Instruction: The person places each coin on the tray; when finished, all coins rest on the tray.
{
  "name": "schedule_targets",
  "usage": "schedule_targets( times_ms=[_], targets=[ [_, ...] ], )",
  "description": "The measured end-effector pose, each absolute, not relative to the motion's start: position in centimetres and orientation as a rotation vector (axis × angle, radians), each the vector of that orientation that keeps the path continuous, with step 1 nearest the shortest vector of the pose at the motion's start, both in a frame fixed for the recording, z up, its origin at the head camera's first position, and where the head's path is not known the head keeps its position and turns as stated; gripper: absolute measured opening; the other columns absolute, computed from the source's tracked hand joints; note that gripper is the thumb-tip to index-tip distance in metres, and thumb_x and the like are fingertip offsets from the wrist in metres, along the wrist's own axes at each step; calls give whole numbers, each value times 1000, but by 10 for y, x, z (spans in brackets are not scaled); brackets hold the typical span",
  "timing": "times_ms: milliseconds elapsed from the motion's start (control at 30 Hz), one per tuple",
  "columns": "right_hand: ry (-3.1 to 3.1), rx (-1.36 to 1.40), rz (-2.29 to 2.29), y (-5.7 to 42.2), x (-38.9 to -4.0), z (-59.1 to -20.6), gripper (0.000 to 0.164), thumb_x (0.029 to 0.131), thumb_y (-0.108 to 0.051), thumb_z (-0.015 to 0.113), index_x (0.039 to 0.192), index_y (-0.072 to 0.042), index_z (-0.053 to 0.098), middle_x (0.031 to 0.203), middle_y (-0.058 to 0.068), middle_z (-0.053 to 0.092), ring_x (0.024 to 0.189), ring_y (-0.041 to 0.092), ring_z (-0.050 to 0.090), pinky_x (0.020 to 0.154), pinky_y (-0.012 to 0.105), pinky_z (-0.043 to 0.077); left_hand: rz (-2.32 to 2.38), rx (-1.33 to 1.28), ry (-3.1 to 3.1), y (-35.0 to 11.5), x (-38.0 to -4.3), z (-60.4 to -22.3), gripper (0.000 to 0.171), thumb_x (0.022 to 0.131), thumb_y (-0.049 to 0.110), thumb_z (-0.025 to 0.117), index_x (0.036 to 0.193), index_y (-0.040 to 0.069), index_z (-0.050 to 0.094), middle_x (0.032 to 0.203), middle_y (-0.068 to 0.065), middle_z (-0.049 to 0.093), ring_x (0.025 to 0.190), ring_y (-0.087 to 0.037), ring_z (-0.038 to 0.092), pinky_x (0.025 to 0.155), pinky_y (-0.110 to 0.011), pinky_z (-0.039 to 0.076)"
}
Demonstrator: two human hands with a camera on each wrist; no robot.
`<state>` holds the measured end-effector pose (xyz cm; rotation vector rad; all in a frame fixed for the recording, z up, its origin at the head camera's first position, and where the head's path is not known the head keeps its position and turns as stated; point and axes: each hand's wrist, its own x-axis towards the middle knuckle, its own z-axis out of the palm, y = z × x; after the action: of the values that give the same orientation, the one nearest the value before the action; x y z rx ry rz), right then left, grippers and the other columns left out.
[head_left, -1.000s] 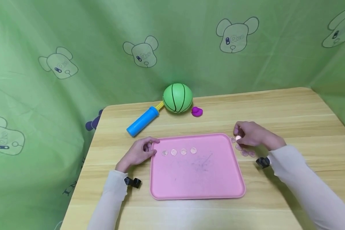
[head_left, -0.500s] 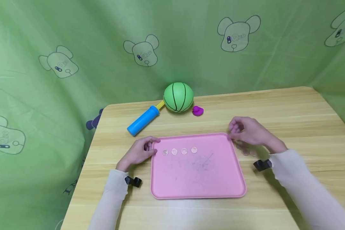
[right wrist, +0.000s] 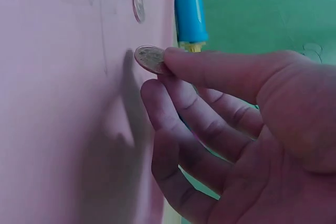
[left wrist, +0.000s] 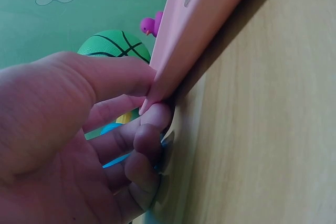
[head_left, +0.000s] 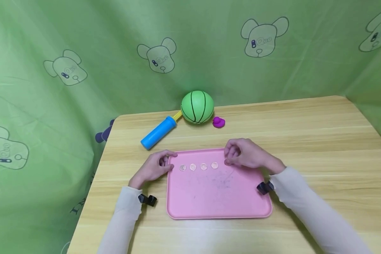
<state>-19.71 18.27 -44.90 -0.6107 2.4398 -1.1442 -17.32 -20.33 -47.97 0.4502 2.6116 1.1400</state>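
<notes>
Leftmost, the left hand (head_left: 153,165) grips the far left corner of the pink tray (head_left: 203,201), thumb against the rim and fingers curled at the outer wall. Beyond that corner, on the bench (head_left: 320,141), a blue pump (head_left: 158,133) lies slantwise, its yellow end pointing away from the tray toward a green ball (head_left: 197,107).

Inside the tray, four coins (head_left: 204,166) lie flat and apart in a row that starts near the left wall and runs roughly parallel to the far edge, well nearer that edge than the near one. Only these four lie on the part of the tray floor in view. Past the tray's far edge, right of the ball, sits a small purple duck (head_left: 219,122).

Next comes the relation that matters most: a fifth coin, the held coin (right wrist: 150,59), is over the tray just right of the row's last coin and about in line with it. Being round, it has no long axis; the row gives the direction. It is tilted to the tray floor, and I cannot tell whether its edge touches. The right hand (head_left: 247,153) pinches it between thumb and fingertip, reaching in over the tray's far right part; it is much nearer the row's open end than the left.
</notes>
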Motion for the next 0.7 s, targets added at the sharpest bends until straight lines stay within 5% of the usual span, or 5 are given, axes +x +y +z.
schedule_targets(
  times_ms=[233,700],
  targets=[
    [2493,-685,-1075,170,-197,-457,20,90,3,81,106,-3,72,90,6,72,82,15,66,76,24,58,1140,450,2610,-204,-172,-481,42,98,7,78,139,12,73,91,-5,61,79,-15,53,68,-22,43],
    [2573,-687,-982,166,-197,-457,20,90,-3,84,106,-5,72,88,4,68,82,14,61,76,27,53,1143,464,2610,-205,-174,-480,42,98,7,78,139,11,72,91,-6,61,79,-16,53,69,-22,44]
  ],
)
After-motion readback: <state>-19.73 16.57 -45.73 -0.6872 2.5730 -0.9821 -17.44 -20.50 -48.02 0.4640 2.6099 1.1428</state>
